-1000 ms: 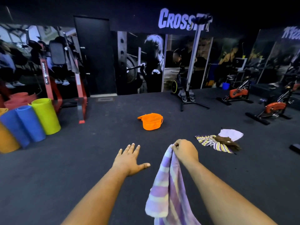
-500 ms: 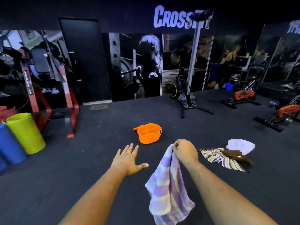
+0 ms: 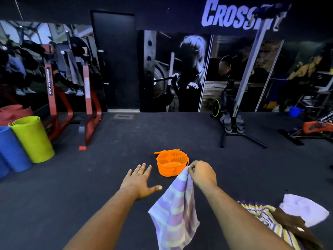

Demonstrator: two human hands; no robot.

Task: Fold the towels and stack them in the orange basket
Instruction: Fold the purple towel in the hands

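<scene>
The floor (image 3: 90, 204) is big, dark and bare in the middle, so there is lots of room to lay a towel flat. Gym machines stand far back by the wall, and rolled mats (image 3: 30, 139) sit well off to the left. The pile (image 3: 281, 221) of other towels lies on the floor to the right, still not folded. The towel (image 3: 173, 212) with purple and yellow stripes hangs loose in the air, so it can fall open. The basket (image 3: 171, 163) sits on the floor just ahead of both hands, and it looks empty. The left hand (image 3: 138, 183) is wide open and flat, holding nothing, maybe ready to catch a corner. The right hand (image 3: 202, 173) pinches the towel's top corner tight.
</scene>
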